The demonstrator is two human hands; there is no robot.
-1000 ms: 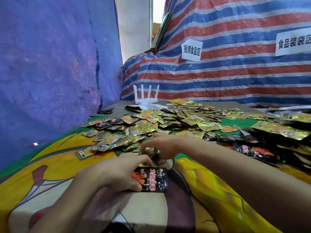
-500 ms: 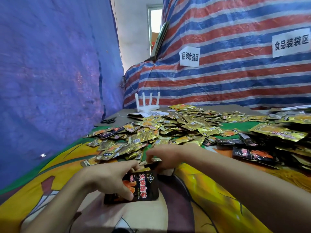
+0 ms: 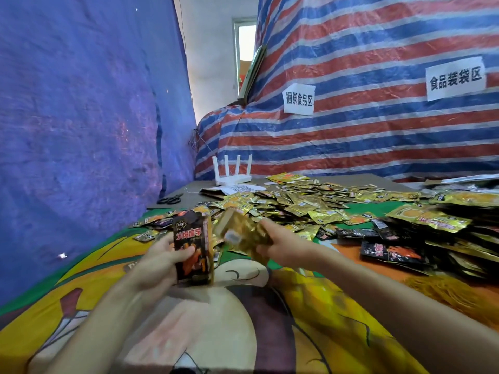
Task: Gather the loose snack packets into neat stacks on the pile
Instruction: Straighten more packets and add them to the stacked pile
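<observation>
My left hand [image 3: 159, 261] grips a stack of black snack packets [image 3: 192, 245], held upright above the cartoon-printed cloth [image 3: 310, 327]. My right hand [image 3: 280, 242] holds a blurred bunch of gold packets [image 3: 241, 232] just to the right of the black stack. Many loose gold packets [image 3: 294, 203] lie spread across the table beyond both hands. A piled heap of gold and black packets [image 3: 445, 230] sits at the right edge.
A white router [image 3: 232, 171] with antennas stands at the back, with black scissors [image 3: 170, 198] to its left. Blue tarp closes the left side, striped tarp with paper labels the back. Loose black packets [image 3: 388, 251] lie to the right of my right hand.
Both hands have lifted off the cloth. The left raised the black stack upright; the right picked up a bunch of gold packets and moved them up and right.
</observation>
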